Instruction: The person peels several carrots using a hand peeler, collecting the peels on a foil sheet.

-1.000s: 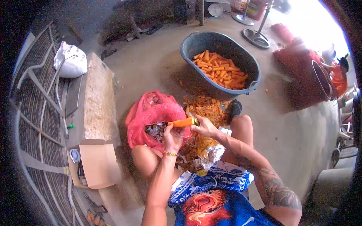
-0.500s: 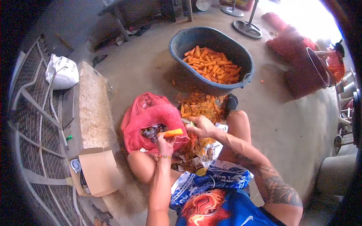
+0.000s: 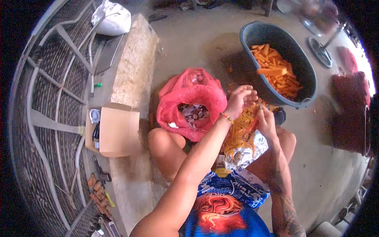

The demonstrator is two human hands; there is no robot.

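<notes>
carrot [image 3: 271, 72]: orange, blunt-cut piece, over the grey oval tub [image 3: 252, 35] of cut carrots. left hand [image 3: 238, 98] loosely curled, empty. right hand [image 3: 266, 121]: grip cannot be told. red mesh sack [image 3: 189, 93] beside.

Bare floor lies open between red mesh sack [image 3: 189, 98] and blue tub [image 3: 304, 67], peel pile [image 3: 241, 130] crowding below.
</notes>
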